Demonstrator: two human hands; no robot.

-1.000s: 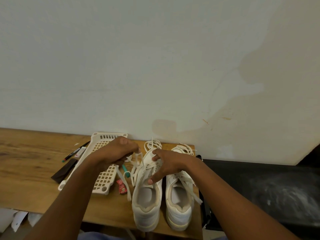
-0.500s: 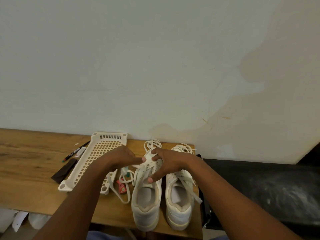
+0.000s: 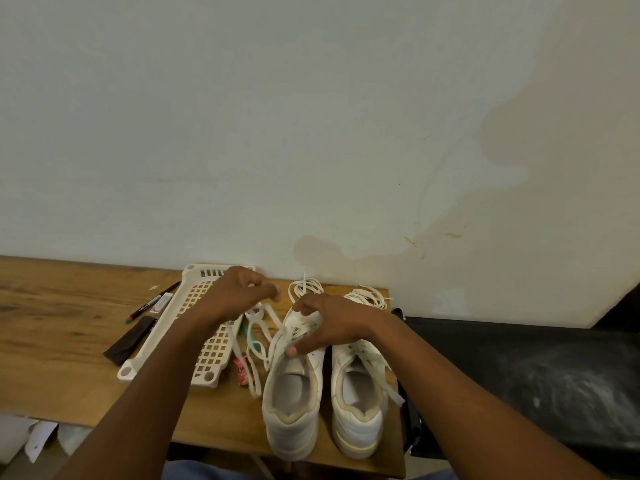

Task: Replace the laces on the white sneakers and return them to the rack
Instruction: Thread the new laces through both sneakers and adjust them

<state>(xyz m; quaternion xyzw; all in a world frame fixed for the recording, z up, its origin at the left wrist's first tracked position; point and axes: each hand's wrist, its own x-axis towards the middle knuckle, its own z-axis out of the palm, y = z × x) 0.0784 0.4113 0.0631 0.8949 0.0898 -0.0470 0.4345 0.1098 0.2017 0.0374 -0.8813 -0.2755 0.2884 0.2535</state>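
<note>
Head view: our right hand (image 3: 325, 323) curls over the left sneaker (image 3: 294, 393) on the table (image 3: 52, 341), steadying its tongue, while our left hand (image 3: 242, 292) pinches the lace (image 3: 256, 344), drawing it clear of the eyelets.

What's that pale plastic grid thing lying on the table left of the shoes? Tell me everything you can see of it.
The cream plastic lattice rack is a flat rectangular panel of square holes, with a row of slots at its far end and round sockets at its near corners. It lies on the wooden table, angled, its far end near the wall. The left hand and forearm pass above it and hide part of it. A loose white lace trails across its right edge.
</note>
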